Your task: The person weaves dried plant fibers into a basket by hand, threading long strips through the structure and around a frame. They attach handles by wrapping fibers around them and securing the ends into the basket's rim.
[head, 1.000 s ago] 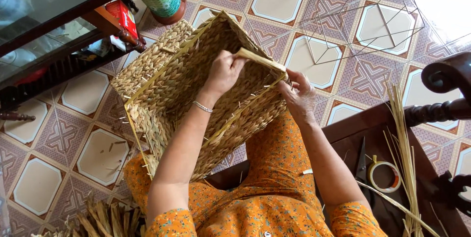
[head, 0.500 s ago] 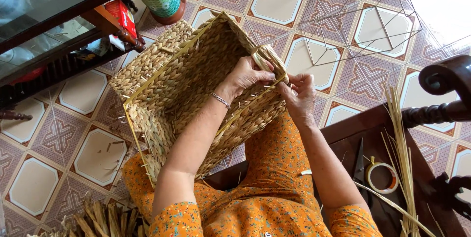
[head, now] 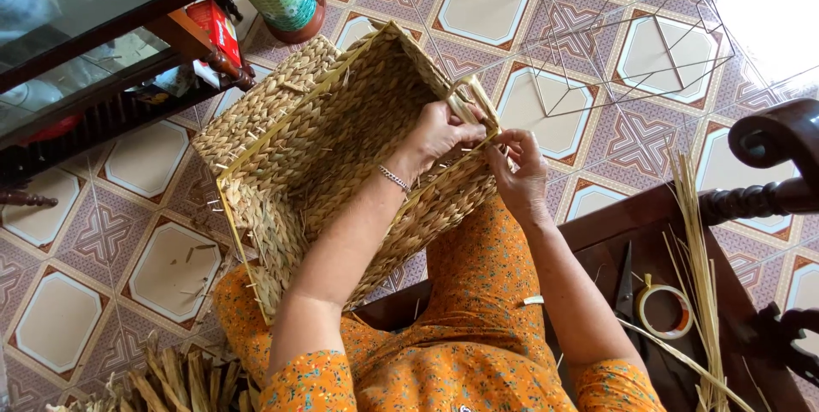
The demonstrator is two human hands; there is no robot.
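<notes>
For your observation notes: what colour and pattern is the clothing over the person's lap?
Orange clothing with a small scattered floral print, seen in the head view.

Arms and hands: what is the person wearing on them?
Both arms are bare up to short orange sleeves with a tiny flower print. The left hand has a thin silver chain bracelet at the wrist. The right hand wears no bracelet or glove.

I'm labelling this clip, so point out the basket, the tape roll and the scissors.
basket [head: 299, 135], head view, on its inner woven wall.
tape roll [head: 665, 310], head view, on its ring's left edge.
scissors [head: 625, 280], head view, on the blades.
</notes>
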